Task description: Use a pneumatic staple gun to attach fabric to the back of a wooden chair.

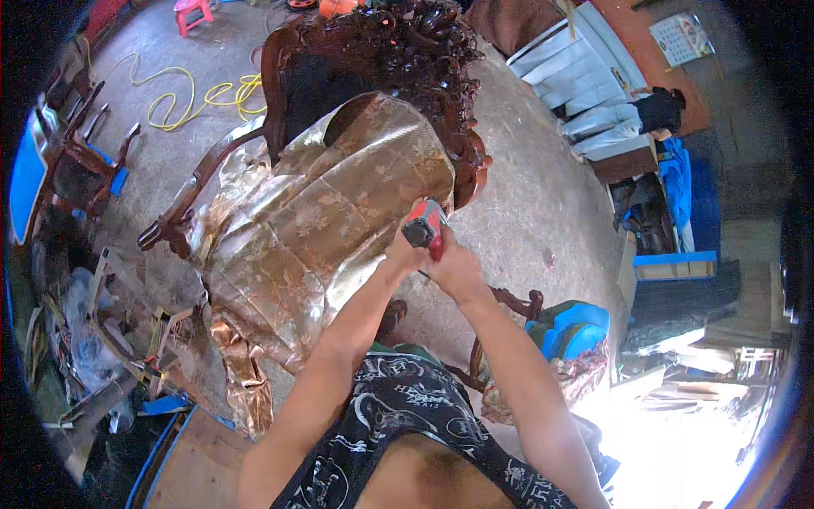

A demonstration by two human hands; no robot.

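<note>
My right hand (456, 270) is closed round a red and grey staple gun (427, 227), held over the right edge of the gold fabric (322, 220). Close beside it, my left hand (402, 246) grips that fabric edge, its fingertips partly hidden behind the tool. The patterned, shiny cloth drapes over a dark carved wooden chair (373, 55) and hangs down toward the lower left. Ornate carving runs along the chair's top and right side, and a curved arm (199, 178) sticks out at the left. The tool's nose is hidden.
A yellow hose (191, 106) coils on the concrete floor. A pink stool (193, 15) stands far left, beyond blue-padded furniture (32, 174). Wooden frames (110, 297) lie at left. At right are a blue cushioned seat (572, 329) and a person (657, 110) beside pale panels.
</note>
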